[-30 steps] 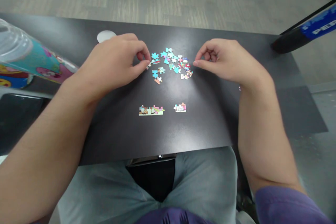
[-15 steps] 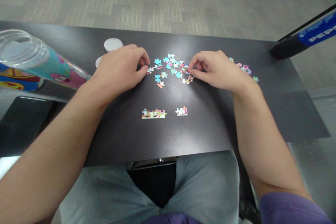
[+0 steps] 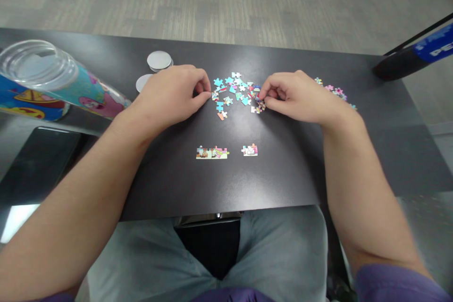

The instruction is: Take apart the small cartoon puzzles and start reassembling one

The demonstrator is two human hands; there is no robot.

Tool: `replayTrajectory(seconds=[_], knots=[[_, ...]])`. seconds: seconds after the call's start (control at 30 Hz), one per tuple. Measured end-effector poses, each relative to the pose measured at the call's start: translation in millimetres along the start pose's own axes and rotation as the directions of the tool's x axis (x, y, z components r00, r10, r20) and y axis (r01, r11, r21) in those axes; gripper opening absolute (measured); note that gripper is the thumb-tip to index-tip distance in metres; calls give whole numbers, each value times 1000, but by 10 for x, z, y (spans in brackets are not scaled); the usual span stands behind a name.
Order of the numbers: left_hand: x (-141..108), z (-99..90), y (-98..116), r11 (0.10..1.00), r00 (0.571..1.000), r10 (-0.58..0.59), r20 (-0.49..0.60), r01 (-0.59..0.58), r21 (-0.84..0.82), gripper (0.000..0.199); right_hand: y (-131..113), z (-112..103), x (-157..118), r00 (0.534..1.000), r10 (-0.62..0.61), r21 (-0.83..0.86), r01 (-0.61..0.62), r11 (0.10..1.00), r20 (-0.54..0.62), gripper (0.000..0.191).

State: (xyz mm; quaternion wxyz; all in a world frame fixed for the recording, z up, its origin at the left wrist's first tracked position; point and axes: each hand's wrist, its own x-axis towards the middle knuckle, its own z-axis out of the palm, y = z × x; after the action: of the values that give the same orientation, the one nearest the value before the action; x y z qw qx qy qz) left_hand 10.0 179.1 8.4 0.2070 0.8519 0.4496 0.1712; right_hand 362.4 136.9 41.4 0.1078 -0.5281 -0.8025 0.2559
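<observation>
Loose jigsaw puzzle pieces (image 3: 245,100), mostly light blue, lie in a pile between my hands. My left hand (image 3: 177,92) is at the pile's left edge, thumb and index finger closed at a small multicoloured puzzle piece (image 3: 215,96). At the right edge, my right hand (image 3: 295,96) has its fingertips pinched on a puzzle piece (image 3: 258,96), partly hidden by the fingers. Closer to me lies a joined strip of puzzle pieces (image 3: 212,153). Just right of it, apart, is a shorter puzzle section (image 3: 250,150) with a white figure.
White discs (image 3: 159,60) lie behind my left hand. A clear-topped cartoon container (image 3: 95,96) and a dark phone-like slab (image 3: 38,160) are at left. More puzzle pieces (image 3: 336,91) lie beyond my right wrist. A Pepsi bottle (image 3: 406,62) is at far right on the dark table (image 3: 212,188).
The view has shifted slightly, so everything appears farther right. My left hand and the piece at its fingertips have moved a little right, closer to the pile. My right hand stays nearly in place.
</observation>
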Motion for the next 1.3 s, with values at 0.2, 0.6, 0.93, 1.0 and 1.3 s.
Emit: replayTrajectory(seconds=[0.2, 0.6, 0.93, 1.0, 1.3], knots=[[20, -61, 92, 999, 994, 32, 102, -32, -7, 25, -52, -40, -13, 1000, -20, -29, 20, 999, -8, 14], [31, 20, 181, 992, 970, 118, 212, -122, 8, 30, 134, 12, 43, 981, -185, 42, 182, 982, 55, 25], [31, -21, 189, 992, 981, 114, 160, -120, 27, 31, -25, 71, 16, 973, -211, 109, 200, 974, 93, 17], [27, -34, 205, 995, 985, 94, 148, -98, 22, 35, -85, 62, -7, 983, -167, 59, 163, 985, 74, 19], [-8, -108, 166, 997, 971, 51, 234, -35, -69, 47, -216, 134, -19, 984, -153, -13, 155, 988, 93, 10]])
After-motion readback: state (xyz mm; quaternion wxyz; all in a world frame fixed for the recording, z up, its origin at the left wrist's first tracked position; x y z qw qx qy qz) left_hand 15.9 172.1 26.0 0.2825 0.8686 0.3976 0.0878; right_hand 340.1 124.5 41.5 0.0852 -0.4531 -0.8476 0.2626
